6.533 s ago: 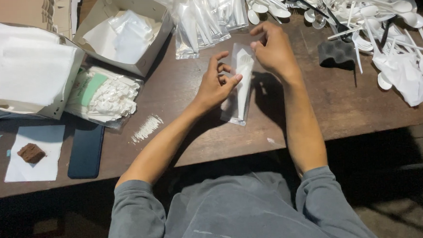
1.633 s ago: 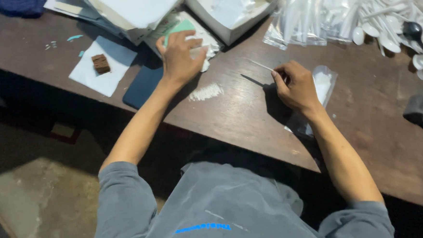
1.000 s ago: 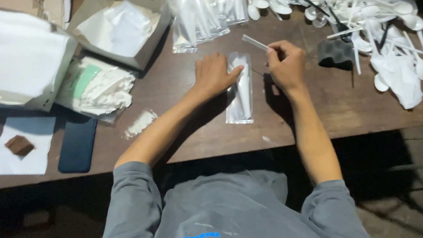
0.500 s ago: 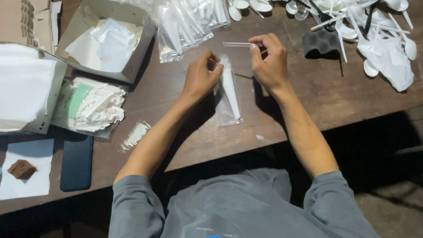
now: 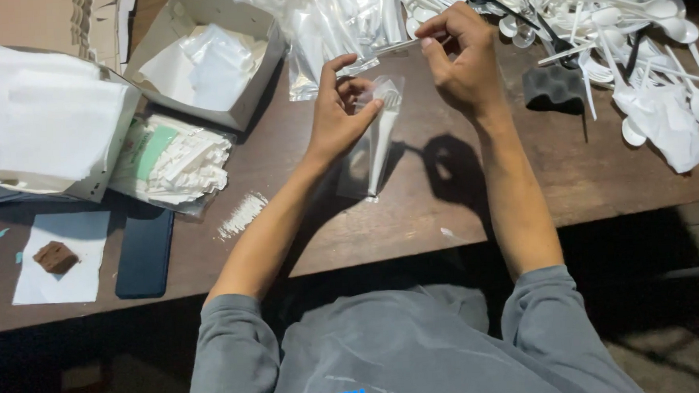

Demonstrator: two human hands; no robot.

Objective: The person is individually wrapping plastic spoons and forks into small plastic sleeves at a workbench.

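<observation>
1. While the left hand (image 5: 337, 113) pinches the top of a clear sleeve (image 5: 371, 143), fingers closed on its mouth, the sleeve hangs down to the table (image 5: 524, 187) with a white fork (image 5: 384, 131) already inside, tines up near the opening.
2. Just to the right, the right hand (image 5: 458, 55) has thumb and fingertips clamped on a thin stick (image 5: 393, 48), which lies almost level and points toward the sleeve's mouth without touching it.
3. To do this well, I judge the left thumb and forefinger should spread the two film layers apart, so the mouth gapes rather than lies flat.
4. The stick's free end should tilt down and meet the opening squarely; entering at a slant would likely catch on the film or the tines.
5. A light grip near the stick's far end probably gives the best aim.
6. Beyond the hands, packed sleeves (image 5: 332, 22) lie heaped at the table's far edge, with loose white spoons (image 5: 636, 38) to the right and a dark sponge (image 5: 555, 90) just beside the right wrist.
7. To the left sit an open box (image 5: 207, 60) of film, a napkin pack (image 5: 172, 162), a white stack (image 5: 42, 117) and a phone (image 5: 143, 251), all well apart from the work.
</observation>
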